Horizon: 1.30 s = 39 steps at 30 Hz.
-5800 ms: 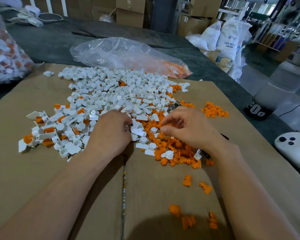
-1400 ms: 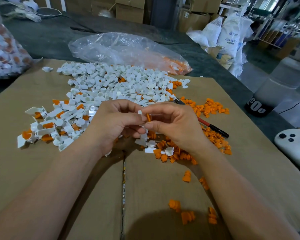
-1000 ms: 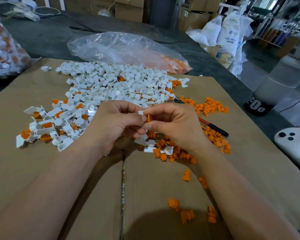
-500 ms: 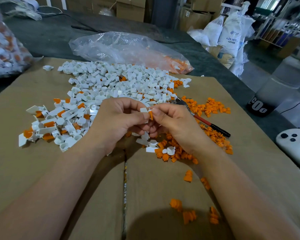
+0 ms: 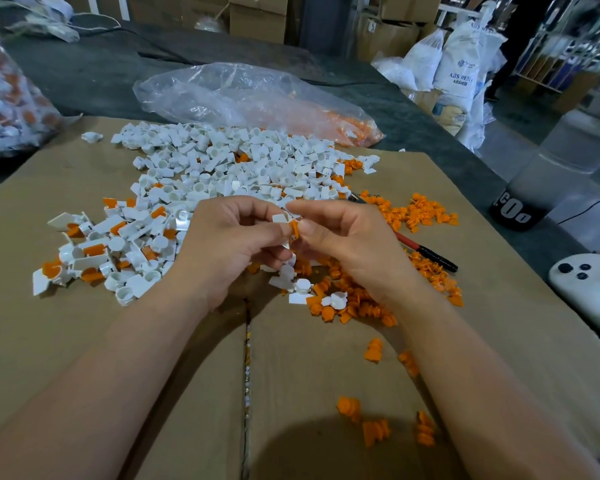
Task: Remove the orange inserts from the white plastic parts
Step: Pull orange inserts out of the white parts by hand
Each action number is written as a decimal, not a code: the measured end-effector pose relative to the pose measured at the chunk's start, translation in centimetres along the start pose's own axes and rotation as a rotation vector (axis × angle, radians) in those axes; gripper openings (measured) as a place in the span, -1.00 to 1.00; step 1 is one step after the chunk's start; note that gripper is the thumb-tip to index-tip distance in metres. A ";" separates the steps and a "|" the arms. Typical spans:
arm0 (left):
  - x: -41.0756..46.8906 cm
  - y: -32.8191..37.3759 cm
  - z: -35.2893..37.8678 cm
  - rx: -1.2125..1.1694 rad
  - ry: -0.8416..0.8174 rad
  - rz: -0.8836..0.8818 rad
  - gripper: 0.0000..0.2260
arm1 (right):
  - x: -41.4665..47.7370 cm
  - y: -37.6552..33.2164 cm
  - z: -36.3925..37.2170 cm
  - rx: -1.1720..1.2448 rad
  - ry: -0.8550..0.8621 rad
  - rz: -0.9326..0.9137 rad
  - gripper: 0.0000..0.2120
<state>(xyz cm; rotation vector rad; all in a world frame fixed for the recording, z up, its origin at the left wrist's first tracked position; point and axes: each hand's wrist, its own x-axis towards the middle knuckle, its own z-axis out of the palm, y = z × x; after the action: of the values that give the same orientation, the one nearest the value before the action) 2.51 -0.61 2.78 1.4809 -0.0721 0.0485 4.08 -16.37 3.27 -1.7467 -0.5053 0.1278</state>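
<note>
Above the cardboard sheet (image 5: 84, 334), my left hand (image 5: 222, 247) pinches a small white plastic part (image 5: 280, 218). My right hand (image 5: 347, 244) pinches the orange insert (image 5: 294, 228) that sticks out of that part. The two hands meet at the fingertips. A big pile of white parts (image 5: 229, 171) lies behind the hands, and some at the left still carry orange inserts (image 5: 94, 250). Loose orange inserts (image 5: 354, 303) lie under and to the right of my right hand.
A red and black tool (image 5: 426, 251) lies on the cardboard right of my right hand. A clear plastic bag (image 5: 243, 98) with orange pieces lies behind the pile, another bag (image 5: 4, 98) at far left. A white device (image 5: 586, 282) sits at the right edge.
Earlier both hands were down in the pile; they lifted with a white part. Over the last second the hands have stayed together, and the insert now shows further out of the part.
</note>
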 end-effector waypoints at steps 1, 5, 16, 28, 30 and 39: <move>0.1 0.0 -0.1 -0.020 0.008 -0.012 -0.89 | -0.1 -0.1 -0.2 -0.040 0.009 -0.055 -0.71; 0.1 0.1 -0.1 -0.043 0.025 -0.045 -0.88 | -0.1 0.0 0.2 -0.133 0.061 -0.187 -0.57; 0.1 -0.1 0.0 -0.065 -0.021 -0.098 -0.90 | 0.0 0.6 0.3 -0.198 0.100 -0.275 -0.64; 0.1 -0.2 -0.1 -0.043 -0.002 -0.104 -0.89 | 0.1 1.1 0.3 -0.266 0.121 -0.343 -0.63; 0.1 -0.2 -0.2 -0.038 0.000 -0.107 -0.89 | 0.1 1.1 0.3 -0.270 0.109 -0.319 -0.64; 0.2 0.1 -0.2 -0.051 -0.007 -0.116 -0.85 | 0.2 1.0 0.2 -0.208 0.097 -0.228 -0.65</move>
<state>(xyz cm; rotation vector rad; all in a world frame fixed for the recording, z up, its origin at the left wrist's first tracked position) 2.71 -0.38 2.86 1.4323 0.0071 -0.0517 4.41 -16.27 2.32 -1.8724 -0.6609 -0.1759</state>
